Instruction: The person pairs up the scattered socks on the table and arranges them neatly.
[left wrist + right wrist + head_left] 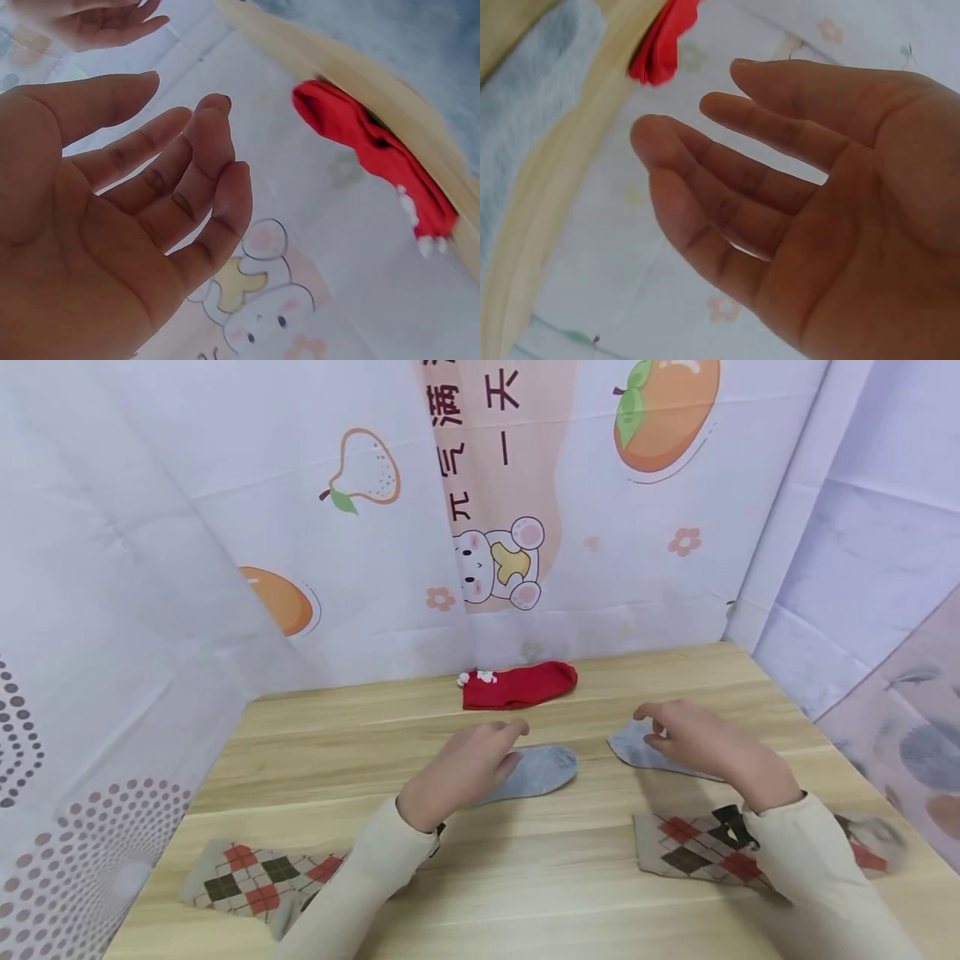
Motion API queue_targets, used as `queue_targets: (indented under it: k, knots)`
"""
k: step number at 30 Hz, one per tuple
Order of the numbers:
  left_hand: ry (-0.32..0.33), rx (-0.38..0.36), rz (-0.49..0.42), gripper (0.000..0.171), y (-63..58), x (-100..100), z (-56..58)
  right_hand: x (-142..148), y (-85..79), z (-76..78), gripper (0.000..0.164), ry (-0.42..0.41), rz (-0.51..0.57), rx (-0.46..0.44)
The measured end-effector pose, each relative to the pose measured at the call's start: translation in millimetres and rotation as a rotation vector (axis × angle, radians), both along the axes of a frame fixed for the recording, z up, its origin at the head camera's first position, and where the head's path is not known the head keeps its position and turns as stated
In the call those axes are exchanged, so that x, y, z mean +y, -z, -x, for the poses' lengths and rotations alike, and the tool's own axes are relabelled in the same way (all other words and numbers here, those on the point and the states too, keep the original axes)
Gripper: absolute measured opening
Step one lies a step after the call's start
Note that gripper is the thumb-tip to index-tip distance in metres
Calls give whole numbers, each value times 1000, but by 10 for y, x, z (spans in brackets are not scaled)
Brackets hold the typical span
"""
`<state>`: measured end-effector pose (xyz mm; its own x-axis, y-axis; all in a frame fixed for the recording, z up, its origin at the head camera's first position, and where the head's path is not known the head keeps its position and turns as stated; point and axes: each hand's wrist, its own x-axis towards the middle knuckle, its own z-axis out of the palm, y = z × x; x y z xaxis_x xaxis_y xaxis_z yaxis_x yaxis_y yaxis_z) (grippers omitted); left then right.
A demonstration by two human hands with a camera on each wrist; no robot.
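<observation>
Printed cloth (630, 577) is hung behind the red sock (525, 685), on whose near side grey socks (545, 770) (628, 748) are hovered over by the left hand (467, 766) and right hand (708, 745), both empty, fingers loosely bent, and argyle socks (247, 881) (678, 845) are laid; seemingly all are set out, none yet brought together.

Printed white cloth (247, 468) around a wood-grain tabletop (442, 935).
Behind the tabletop, the cloth carries a large orange fruit (667, 422) at upper right, an outlined pear-like fruit (367, 464) left of centre and part of another orange fruit (279, 602) lower left; dark characters (446, 406) run down a peach band (487, 485), above a sideways white cartoon animal (482, 568) with a yellow shape (512, 562). Brownish dots (75, 839) pattern the left side; the right shows grey blotches (930, 756).
</observation>
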<state>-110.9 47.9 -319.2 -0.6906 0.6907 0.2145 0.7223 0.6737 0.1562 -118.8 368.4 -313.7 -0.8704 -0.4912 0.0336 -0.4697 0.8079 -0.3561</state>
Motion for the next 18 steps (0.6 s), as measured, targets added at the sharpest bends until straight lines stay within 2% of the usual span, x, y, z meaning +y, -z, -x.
queue_targets:
  k: [6,10,18]
  knots:
    - [28,12,13,30,-48,249,17,257,-76,2,34,59,8,-25]
    - [23,-21,-3,29,-4,332,31,317,-78,11,34,71,0,-48]
    - [30,-66,-6,30,22,544,164,475,-42,34,37,123,-50,-101]
